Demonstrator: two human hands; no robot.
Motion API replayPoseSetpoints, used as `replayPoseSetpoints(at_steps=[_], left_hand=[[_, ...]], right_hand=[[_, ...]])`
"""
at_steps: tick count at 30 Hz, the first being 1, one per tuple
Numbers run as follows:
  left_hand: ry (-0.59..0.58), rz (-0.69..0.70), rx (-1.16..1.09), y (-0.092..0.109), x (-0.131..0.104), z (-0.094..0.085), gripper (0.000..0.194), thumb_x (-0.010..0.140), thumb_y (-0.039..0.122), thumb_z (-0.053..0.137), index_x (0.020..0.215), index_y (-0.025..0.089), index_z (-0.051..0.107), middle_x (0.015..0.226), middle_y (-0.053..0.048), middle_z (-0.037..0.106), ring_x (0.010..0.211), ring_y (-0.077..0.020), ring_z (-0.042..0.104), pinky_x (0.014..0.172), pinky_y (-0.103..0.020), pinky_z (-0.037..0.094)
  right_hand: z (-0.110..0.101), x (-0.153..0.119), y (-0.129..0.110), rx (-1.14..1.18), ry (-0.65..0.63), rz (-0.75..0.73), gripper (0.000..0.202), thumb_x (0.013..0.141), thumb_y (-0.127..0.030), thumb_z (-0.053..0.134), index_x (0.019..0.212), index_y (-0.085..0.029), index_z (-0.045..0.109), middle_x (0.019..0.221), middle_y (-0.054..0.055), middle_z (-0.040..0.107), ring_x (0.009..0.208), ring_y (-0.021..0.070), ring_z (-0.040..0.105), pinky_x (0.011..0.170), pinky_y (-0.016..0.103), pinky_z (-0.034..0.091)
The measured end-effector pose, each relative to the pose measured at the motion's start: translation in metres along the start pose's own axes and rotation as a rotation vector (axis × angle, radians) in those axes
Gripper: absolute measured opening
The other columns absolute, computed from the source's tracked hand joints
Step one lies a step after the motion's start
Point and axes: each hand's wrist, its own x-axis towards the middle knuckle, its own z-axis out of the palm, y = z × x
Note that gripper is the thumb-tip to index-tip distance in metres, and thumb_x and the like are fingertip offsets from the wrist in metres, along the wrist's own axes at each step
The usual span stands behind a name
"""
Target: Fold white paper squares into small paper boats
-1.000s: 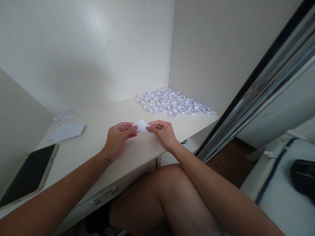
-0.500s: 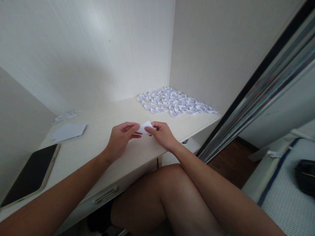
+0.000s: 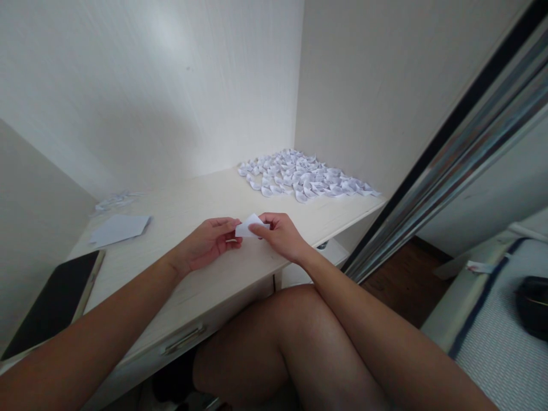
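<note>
So, small white folded paper piece: flat lower edge, raised peak at the top, held between both hands just above the front part of the pale wood-grain counter. Right hand pinches it, thumb across the front, covering part of its right half. Left hand has its fingertips at the left corner, fingers half curled; can't tell if they actually grip. Other stuff: wide spread of small curled white paper pieces in the back right corner against the panels, flat white paper stack on the left, thin white paper scraps just behind it, dark flat tablet-like device with a pale edge at near left, partly hidden by the left forearm. Counts: one held piece, one stack, one device, two hands; curled pieces are dozens, overlapping too much for an exact number; scraps are several, too blurred to count.
</note>
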Motion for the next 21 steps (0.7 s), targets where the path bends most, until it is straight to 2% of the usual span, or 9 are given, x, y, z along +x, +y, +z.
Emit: replayPoseSetpoints(at_steps=[4,8,11,17,21], left_hand=[[0.005,0.116,0.173,-0.0019,0.003,-0.0033,0.029,0.075,0.043,0.085,0.085,0.016,0.08,0.089,-0.009,0.074,0.075,-0.0158,0.064,0.069,-0.028,0.057],[0.069,0.286,0.6,0.0019,0.0038,-0.0042,0.03,0.083,0.048,0.074,0.077,0.018,0.078,0.068,-0.004,0.07,0.063,-0.015,0.062,0.062,-0.026,0.051],[0.07,0.381,0.848,0.006,0.0019,-0.001,0.032,0.088,0.045,0.065,0.073,0.018,0.073,0.062,-0.002,0.068,0.058,-0.0142,0.061,0.057,-0.024,0.048],[0.107,0.463,0.903,0.0035,0.0007,0.0021,0.029,0.089,0.045,0.06,0.081,0.018,0.067,0.062,0.0,0.066,0.054,-0.0137,0.061,0.053,-0.023,0.048],[0.207,0.556,0.901,0.0013,0.0017,0.0013,0.026,0.091,0.042,0.058,0.08,0.018,0.064,0.062,0.0,0.066,0.053,-0.0137,0.063,0.053,-0.023,0.05]], right_hand=[[-0.0005,0.0004,-0.0001,-0.032,0.005,0.02,0.021,0.082,-0.037,0.066,0.073,-0.018,0.068,0.065,-0.002,0.061,0.059,0.0117,0.048,0.058,0.026,0.035],[-0.0012,0.0007,-0.0001,-0.087,0.019,0.037,0.02,0.082,-0.034,0.066,0.071,-0.017,0.067,0.063,-0.004,0.059,0.058,0.0109,0.047,0.056,0.025,0.032],[-0.0015,0.0008,-0.0004,-0.134,0.016,0.025,0.02,0.082,-0.032,0.065,0.069,-0.017,0.066,0.062,-0.005,0.057,0.058,0.0102,0.046,0.057,0.025,0.032],[0.0,0.0014,-0.0001,-0.093,0.04,0.022,0.02,0.082,-0.034,0.069,0.072,-0.017,0.066,0.06,-0.004,0.059,0.057,0.0102,0.048,0.056,0.025,0.032],[0.0002,0.0044,0.0035,0.231,0.127,0.066,0.03,0.083,-0.049,0.069,0.08,-0.018,0.067,0.059,-0.002,0.063,0.055,0.0116,0.053,0.057,0.025,0.037]])
